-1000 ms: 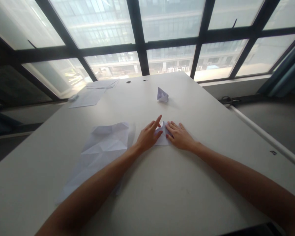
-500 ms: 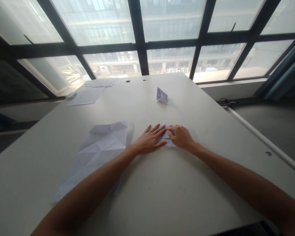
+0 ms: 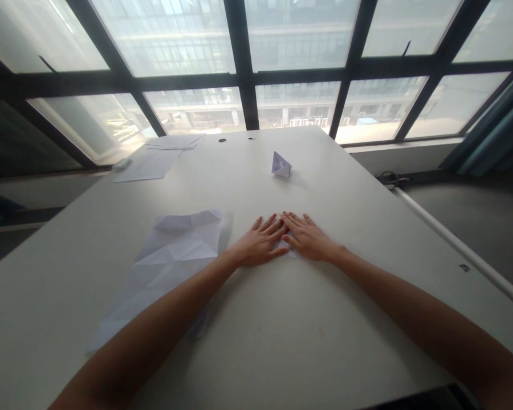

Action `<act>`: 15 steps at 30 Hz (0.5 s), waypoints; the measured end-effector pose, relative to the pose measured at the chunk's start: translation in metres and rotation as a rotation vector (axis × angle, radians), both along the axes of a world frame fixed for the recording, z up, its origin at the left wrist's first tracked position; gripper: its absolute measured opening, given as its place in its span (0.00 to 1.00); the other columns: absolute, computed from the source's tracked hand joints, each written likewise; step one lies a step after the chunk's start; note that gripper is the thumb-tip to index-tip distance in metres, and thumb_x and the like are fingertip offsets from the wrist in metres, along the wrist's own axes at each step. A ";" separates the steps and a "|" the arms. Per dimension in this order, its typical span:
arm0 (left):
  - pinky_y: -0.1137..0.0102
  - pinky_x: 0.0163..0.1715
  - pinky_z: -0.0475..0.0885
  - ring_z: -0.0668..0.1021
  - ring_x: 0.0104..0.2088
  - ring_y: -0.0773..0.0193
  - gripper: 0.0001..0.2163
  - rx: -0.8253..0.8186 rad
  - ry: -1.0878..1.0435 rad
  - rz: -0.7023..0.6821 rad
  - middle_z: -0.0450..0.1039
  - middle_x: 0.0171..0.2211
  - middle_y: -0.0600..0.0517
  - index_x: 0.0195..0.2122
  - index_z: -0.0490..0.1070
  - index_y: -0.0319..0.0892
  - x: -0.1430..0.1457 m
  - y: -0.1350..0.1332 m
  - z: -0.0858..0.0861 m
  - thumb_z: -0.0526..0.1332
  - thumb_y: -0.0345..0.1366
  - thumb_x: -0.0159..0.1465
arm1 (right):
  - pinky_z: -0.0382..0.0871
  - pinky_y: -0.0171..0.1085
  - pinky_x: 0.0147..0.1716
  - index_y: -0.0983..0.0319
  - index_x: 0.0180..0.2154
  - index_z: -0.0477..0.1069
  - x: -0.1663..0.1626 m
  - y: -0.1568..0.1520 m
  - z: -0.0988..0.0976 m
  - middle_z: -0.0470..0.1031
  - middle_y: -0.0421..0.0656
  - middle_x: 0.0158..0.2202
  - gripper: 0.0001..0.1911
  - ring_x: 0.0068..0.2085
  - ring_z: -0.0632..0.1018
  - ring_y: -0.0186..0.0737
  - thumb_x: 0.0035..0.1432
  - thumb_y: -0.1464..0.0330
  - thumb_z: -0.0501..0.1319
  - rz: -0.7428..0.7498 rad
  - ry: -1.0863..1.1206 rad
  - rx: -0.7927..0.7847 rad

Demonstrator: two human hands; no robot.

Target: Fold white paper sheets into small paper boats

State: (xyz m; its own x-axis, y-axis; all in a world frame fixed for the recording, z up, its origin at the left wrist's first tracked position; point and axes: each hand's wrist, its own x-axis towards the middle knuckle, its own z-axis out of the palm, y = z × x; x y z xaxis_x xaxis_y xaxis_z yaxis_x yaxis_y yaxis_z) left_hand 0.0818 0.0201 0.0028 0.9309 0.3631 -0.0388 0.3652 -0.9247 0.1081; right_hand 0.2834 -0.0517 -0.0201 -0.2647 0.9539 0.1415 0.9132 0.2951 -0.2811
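A small folded piece of white paper [image 3: 284, 245] lies on the table, mostly covered by both hands. My left hand [image 3: 263, 241] rests flat on its left side with the fingers spread. From the right, my right hand [image 3: 308, 237] lies flat over the paper, fingers stretched out, its fingertips meeting those of the left. Left of my left hand is a large creased sheet of paper [image 3: 171, 262], partly under my left forearm. Beyond the hands stands a small folded paper shape [image 3: 281, 165] with a pointed top.
The white table [image 3: 273, 336] reaches to the windows. Several flat paper sheets [image 3: 149, 165] lie at its far left. A white rail [image 3: 457, 245] runs along the right side, near a dark curtain [image 3: 491, 142]. A dark edge [image 3: 431, 398] shows at the bottom right.
My right hand has gone from curled fingers pinching at the folded paper to lying flat on it, fingers extended. My left hand stays in place.
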 end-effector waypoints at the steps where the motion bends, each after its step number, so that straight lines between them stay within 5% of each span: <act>1: 0.49 0.67 0.40 0.39 0.71 0.51 0.36 0.004 0.000 0.000 0.33 0.72 0.47 0.72 0.33 0.47 0.000 0.000 0.000 0.42 0.59 0.70 | 0.40 0.54 0.68 0.64 0.71 0.42 0.000 0.000 0.000 0.45 0.48 0.72 0.37 0.71 0.49 0.46 0.69 0.50 0.39 0.002 0.003 0.002; 15: 0.51 0.67 0.38 0.37 0.71 0.52 0.37 -0.009 0.021 0.007 0.32 0.72 0.42 0.72 0.33 0.43 -0.001 0.000 0.002 0.41 0.60 0.69 | 0.40 0.54 0.68 0.66 0.70 0.43 0.000 0.001 -0.001 0.47 0.48 0.71 0.34 0.71 0.49 0.45 0.68 0.60 0.43 -0.009 -0.024 -0.009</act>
